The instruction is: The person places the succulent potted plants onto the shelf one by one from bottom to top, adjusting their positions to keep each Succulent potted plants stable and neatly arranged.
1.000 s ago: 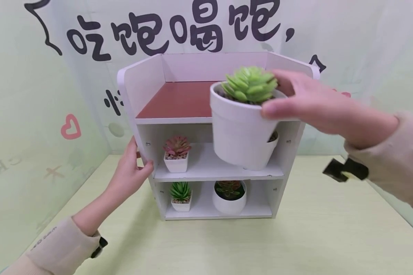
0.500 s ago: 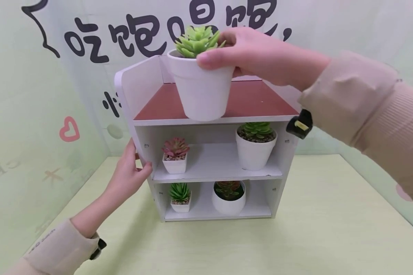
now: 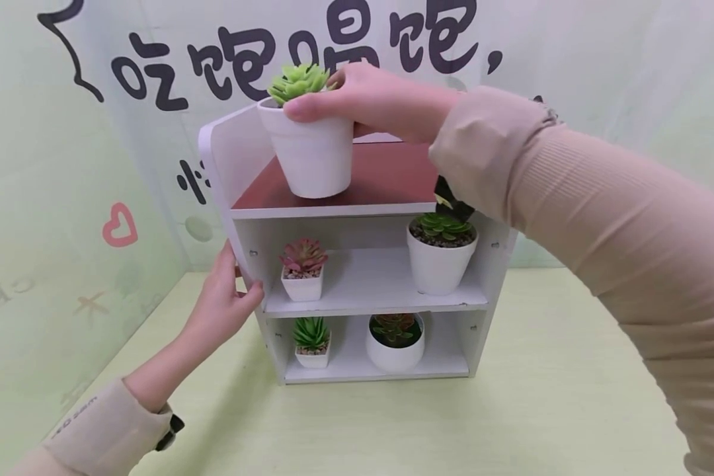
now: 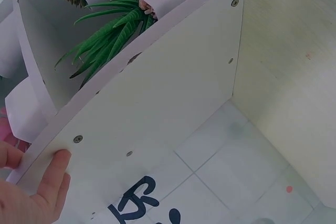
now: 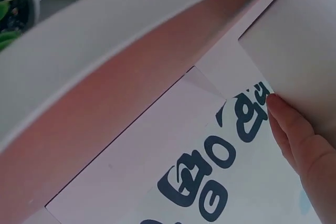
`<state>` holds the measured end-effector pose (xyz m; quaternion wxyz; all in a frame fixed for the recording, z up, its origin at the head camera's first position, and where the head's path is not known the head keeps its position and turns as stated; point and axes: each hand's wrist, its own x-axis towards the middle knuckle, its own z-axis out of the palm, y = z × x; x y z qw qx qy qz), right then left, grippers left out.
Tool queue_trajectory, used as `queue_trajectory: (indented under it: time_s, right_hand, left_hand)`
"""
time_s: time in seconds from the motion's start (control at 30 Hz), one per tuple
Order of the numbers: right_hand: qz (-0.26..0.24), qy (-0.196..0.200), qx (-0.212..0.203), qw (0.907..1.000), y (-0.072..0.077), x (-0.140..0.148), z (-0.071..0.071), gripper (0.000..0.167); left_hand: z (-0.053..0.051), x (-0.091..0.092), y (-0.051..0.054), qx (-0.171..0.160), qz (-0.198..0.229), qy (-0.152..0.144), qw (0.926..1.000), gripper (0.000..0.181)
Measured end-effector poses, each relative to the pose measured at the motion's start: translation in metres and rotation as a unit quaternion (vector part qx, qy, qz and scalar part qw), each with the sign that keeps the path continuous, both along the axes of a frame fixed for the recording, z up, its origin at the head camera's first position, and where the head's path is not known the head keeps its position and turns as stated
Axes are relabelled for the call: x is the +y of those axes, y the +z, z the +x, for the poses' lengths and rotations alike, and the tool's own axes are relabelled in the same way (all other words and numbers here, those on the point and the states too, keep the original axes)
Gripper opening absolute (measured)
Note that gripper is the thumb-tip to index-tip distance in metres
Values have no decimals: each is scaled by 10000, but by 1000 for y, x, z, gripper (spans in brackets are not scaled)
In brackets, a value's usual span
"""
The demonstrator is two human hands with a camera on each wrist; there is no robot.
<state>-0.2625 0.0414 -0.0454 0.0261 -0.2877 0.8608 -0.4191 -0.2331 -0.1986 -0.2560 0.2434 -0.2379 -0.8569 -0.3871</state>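
Note:
A potted light-green succulent (image 3: 312, 155) in a white round pot stands upright at the left of the shelf unit's red top board (image 3: 393, 172). My right hand (image 3: 371, 99) grips its rim from the right, thumb in front. I cannot tell whether the pot's base touches the board. In the right wrist view, the fingers (image 5: 294, 129) lie against the white pot (image 5: 299, 51). My left hand (image 3: 223, 301) holds the left side panel of the white shelf unit (image 3: 357, 213), thumb at the front edge. The left wrist view shows fingers (image 4: 52, 177) flat on the panel's outer face.
The middle shelf holds a pink succulent (image 3: 303, 268) in a square pot and a green succulent (image 3: 442, 258) in a round pot. Below stand a small spiky green plant (image 3: 312, 340) and a reddish succulent (image 3: 395, 340). The unit stands on a pale table (image 3: 393, 423) before a printed wall.
My right hand has carried the potted light-green succulent leftward from in front of the unit's right side, up and then slightly down to the top board's left. The left hand stays put.

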Motion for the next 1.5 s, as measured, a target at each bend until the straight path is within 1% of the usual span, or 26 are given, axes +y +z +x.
queue_trajectory:
  time_s: [0.2,0.4,0.57,0.7,0.93,1.13,1.2,1.27,1.33,1.43,1.5]
  right_hand:
    - [-125,-136,-286,9994,-3,-10,-13,40]
    - [-221,-305,-520,9979,-7,-17,-21,37]
    - [-361,-178,-607,9973,-10,-19,-24,34]
    - [-410,-59,-620,9972,-11,-19,-26,33]
    - [-390,113,-304,9987,-15,-21,-31,33]
    - [-418,73,-374,9984,-15,-23,-32,39]
    - [-361,43,-358,9987,-14,-23,-32,40]
    - [-186,-91,-339,9992,-13,-23,-31,45]
    - [112,-247,-310,9992,-10,-21,-29,56]
    - [600,-549,-279,9963,-6,-14,-26,79]
    - [798,-643,-263,9944,-3,-7,-23,88]
  left_hand:
    - [0,1,0,54,47,-88,9999,68]
    - [0,1,-1,27,35,-29,10000,68]
    - [0,1,-1,-47,16,19,10000,68]
    - [0,1,-1,-133,15,43,9999,67]
    - [2,1,0,-317,52,169,9993,66]
    - [3,1,2,-354,50,203,9992,66]
    - [3,1,2,-369,52,204,9991,66]
    - [3,1,2,-358,45,209,9991,65]
    - [3,1,2,-332,28,207,9992,66]
    - [3,2,2,-303,5,201,9993,66]
    - [3,2,3,-308,-1,199,9993,66]
